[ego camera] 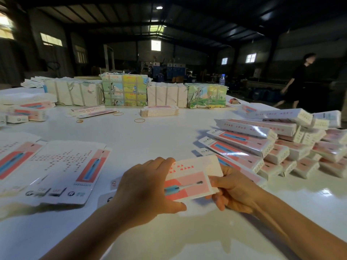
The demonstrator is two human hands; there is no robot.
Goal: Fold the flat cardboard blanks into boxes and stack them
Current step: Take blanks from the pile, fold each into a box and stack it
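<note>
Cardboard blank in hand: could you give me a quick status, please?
Left hand and right hand both grip the cardboard blank. Partly folded. Nothing in the way.

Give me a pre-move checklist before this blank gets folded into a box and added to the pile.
1. Left hand grips the blank: ok.
2. Right hand pinches its right edge: ok.
3. Blank squared into a box: not ok, looks flat.
4. Pile of finished boxes lies on the right: ok.
5. More flat blanks wait on the left: ok.
6. End flaps tucked: cannot tell, hidden by hands.
</note>
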